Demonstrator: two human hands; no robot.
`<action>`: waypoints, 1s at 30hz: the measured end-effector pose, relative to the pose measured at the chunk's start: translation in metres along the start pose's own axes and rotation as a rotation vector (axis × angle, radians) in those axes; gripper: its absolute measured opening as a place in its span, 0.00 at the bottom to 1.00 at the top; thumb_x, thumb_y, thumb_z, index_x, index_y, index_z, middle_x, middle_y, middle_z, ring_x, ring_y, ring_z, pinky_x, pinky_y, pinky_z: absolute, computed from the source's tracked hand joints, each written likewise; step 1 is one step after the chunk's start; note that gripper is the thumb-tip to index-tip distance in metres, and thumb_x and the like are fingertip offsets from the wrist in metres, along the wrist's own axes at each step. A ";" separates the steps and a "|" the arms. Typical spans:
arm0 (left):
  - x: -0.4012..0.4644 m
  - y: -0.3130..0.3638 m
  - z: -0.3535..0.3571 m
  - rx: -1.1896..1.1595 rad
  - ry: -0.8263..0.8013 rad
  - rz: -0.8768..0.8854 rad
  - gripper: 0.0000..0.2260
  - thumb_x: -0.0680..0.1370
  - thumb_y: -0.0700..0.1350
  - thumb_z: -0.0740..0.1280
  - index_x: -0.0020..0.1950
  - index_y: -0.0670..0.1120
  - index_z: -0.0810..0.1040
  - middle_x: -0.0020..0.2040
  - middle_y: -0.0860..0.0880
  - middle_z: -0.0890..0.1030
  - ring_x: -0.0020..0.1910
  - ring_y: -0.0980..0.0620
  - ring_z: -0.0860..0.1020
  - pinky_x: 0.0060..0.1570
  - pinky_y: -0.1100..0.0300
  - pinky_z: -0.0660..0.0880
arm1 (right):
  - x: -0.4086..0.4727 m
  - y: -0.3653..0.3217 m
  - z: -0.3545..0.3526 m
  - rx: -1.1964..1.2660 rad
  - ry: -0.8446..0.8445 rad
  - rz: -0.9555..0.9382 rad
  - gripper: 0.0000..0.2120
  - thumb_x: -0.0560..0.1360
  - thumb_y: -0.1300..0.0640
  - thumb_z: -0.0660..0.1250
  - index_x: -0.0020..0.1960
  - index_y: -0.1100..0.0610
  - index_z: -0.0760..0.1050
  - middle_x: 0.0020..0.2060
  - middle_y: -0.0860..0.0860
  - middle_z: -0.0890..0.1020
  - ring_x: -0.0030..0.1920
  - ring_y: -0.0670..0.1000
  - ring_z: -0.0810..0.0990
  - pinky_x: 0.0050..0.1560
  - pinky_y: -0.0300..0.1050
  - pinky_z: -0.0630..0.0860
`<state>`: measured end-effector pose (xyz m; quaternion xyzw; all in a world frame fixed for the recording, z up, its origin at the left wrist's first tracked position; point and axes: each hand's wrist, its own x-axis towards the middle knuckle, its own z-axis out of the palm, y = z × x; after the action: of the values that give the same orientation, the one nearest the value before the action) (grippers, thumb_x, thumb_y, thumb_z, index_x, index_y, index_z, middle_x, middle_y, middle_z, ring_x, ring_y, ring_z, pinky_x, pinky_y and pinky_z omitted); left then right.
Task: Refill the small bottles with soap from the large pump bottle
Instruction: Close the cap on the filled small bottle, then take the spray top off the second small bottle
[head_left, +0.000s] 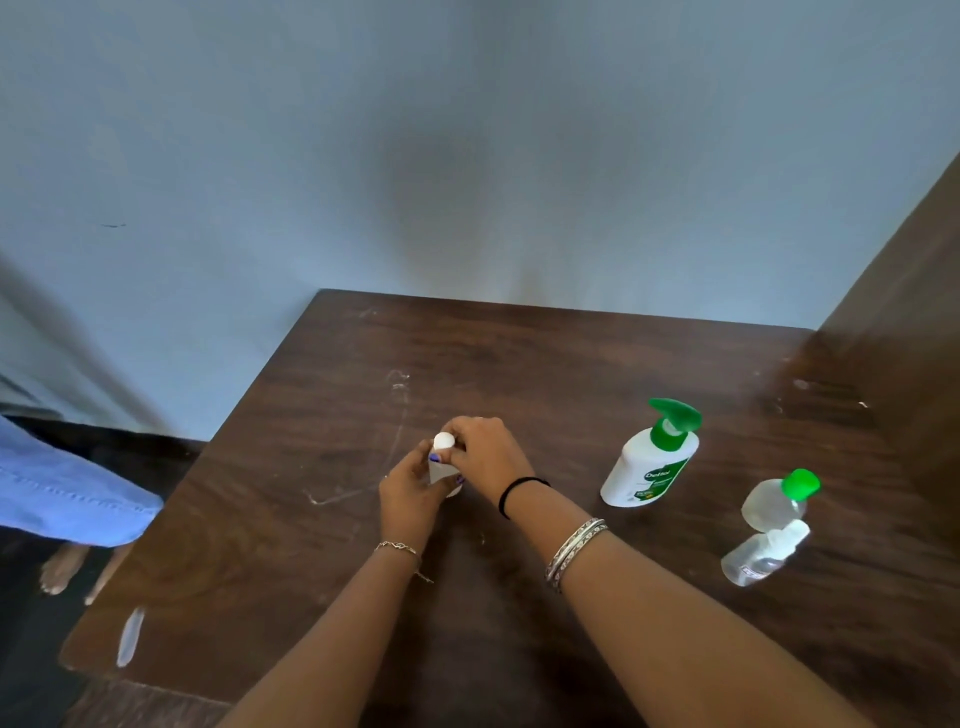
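Small white bottle (441, 470) upright mid-surface (571, 353), left hand (410, 493) gripping its body, right hand (483, 452) pinching its white cap (444, 441), pump bottle (649, 457) toward right edge.

Head cam, high, angled down, table (571, 364) near

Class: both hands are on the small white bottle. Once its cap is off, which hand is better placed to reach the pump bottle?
Likely the right hand: the pump bottle stands on its side of the table, while the left hand grips the white bottle.
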<state>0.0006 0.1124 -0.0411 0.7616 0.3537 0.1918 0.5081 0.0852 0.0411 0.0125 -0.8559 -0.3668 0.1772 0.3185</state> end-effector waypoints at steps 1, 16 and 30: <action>0.000 -0.001 0.000 -0.003 -0.007 0.001 0.22 0.68 0.36 0.73 0.61 0.43 0.76 0.51 0.48 0.81 0.49 0.54 0.78 0.43 0.75 0.71 | 0.000 0.000 0.000 -0.013 -0.008 -0.007 0.11 0.74 0.57 0.68 0.54 0.60 0.78 0.49 0.57 0.82 0.52 0.56 0.78 0.52 0.51 0.76; -0.051 0.054 0.049 0.119 0.296 0.366 0.34 0.64 0.53 0.75 0.66 0.44 0.68 0.63 0.41 0.70 0.64 0.45 0.66 0.63 0.49 0.65 | -0.073 0.048 -0.128 0.040 0.466 -0.047 0.14 0.72 0.62 0.71 0.58 0.57 0.79 0.40 0.53 0.81 0.42 0.47 0.74 0.51 0.42 0.72; -0.126 0.126 0.184 -0.049 -0.566 0.512 0.26 0.67 0.49 0.75 0.61 0.45 0.72 0.59 0.50 0.76 0.60 0.53 0.74 0.61 0.60 0.70 | -0.203 0.148 -0.185 0.059 0.606 0.329 0.17 0.69 0.57 0.73 0.57 0.54 0.79 0.47 0.52 0.81 0.48 0.48 0.78 0.53 0.39 0.72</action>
<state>0.0785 -0.1269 0.0071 0.8358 -0.0072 0.1029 0.5393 0.1250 -0.2639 0.0624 -0.9077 -0.1072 -0.0256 0.4049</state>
